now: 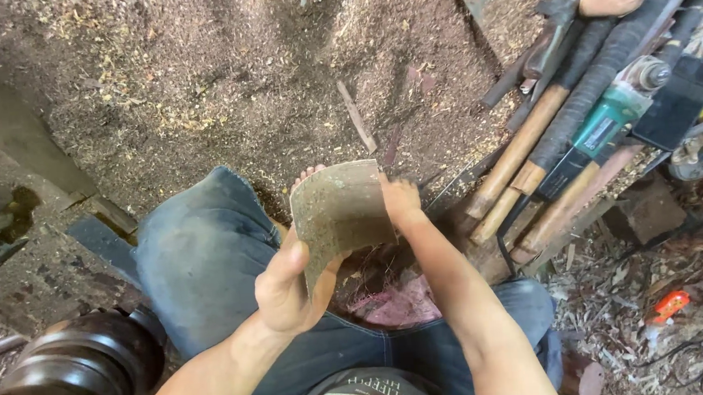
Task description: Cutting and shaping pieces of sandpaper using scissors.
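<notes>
Low in the frame, the left hand (pixel 288 287) and right hand (pixel 400 201) pinch a worn sandpaper sheet (pixel 340 210) by its edges, fingers closed; such light grips could let it tear or slip into the sawdust (pixel 198 77).

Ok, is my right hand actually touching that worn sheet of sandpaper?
Touching. The head view shows the right hand gripping the right edge of the sandpaper sheet, with the left hand pinching its lower left edge.

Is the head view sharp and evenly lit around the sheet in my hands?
Head view: the worn sheet, held by left hand and right hand, is sharp under soft daylight, no glare; left edge falls into shadow; wide-angle bending at the corners.
</notes>
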